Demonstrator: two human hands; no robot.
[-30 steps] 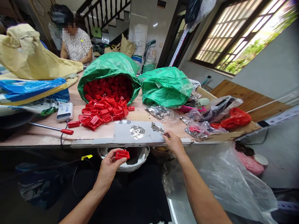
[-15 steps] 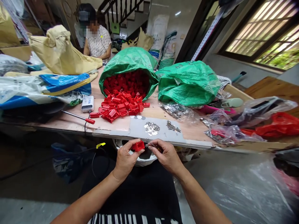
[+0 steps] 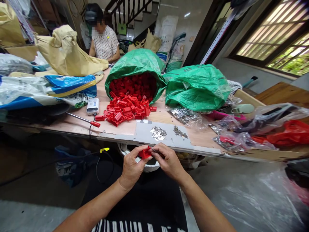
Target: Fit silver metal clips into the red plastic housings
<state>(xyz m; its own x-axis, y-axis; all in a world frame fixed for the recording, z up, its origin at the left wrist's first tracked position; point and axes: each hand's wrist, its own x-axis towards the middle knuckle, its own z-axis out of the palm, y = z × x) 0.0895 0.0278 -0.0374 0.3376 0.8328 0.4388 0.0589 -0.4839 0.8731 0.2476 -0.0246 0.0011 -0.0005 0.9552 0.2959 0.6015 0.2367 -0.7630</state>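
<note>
Between the thumb and fingers of my left hand (image 3: 133,163) is a red plastic housing (image 3: 145,152), held just in front of the table's edge. My right hand (image 3: 167,160) is closed in a pinch on a small thin metal piece (image 3: 152,150), its tip at the right side of the housing. How far the metal reaches inside cannot be made out. Below both hands a white container (image 3: 151,167) partly shows. On a grey sheet (image 3: 142,133) beyond lie a pile of shiny flat metal pieces (image 3: 158,133) and a smaller pile of darker metal pieces (image 3: 180,131).
Red housings (image 3: 126,109) spill from a green sack (image 3: 136,61); a second green sack (image 3: 198,87) stands beside it. A red-handled rod (image 3: 84,120) and a white power bank (image 3: 93,106) lie left. Plastic bags (image 3: 238,138) crowd the right. Another person (image 3: 105,42) sits across the table.
My right hand has moved left, bringing the metal piece up against the red housing. The housing has tilted slightly in my left hand. The whole view has shifted a little.
</note>
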